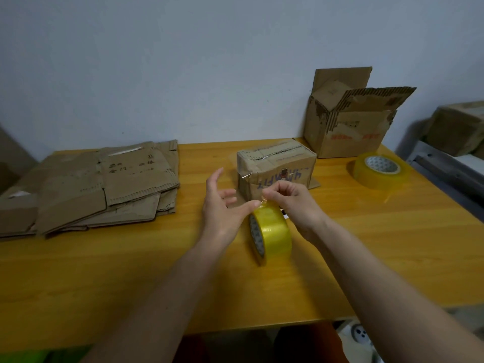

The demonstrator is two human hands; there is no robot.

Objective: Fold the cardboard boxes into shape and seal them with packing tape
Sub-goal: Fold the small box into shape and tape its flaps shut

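A yellow tape roll point(272, 233) stands on edge on the wooden table point(131, 279), just in front of a small closed cardboard box point(275, 166) with tape across its top. My right hand point(293, 203) pinches the tape's loose end at the top of the roll. My left hand point(222, 205) is beside the roll on its left, fingers spread, thumb tip touching the roll's top near the loose end. A strip of clear tape runs from the roll up toward the box.
A pile of flattened cardboard boxes point(91, 187) lies on the table's left part. An open torn box point(348, 119) stands at the back right against the wall. A second tape roll point(377, 170) lies flat near the right edge. More cardboard point(458, 127) sits on a shelf beyond.
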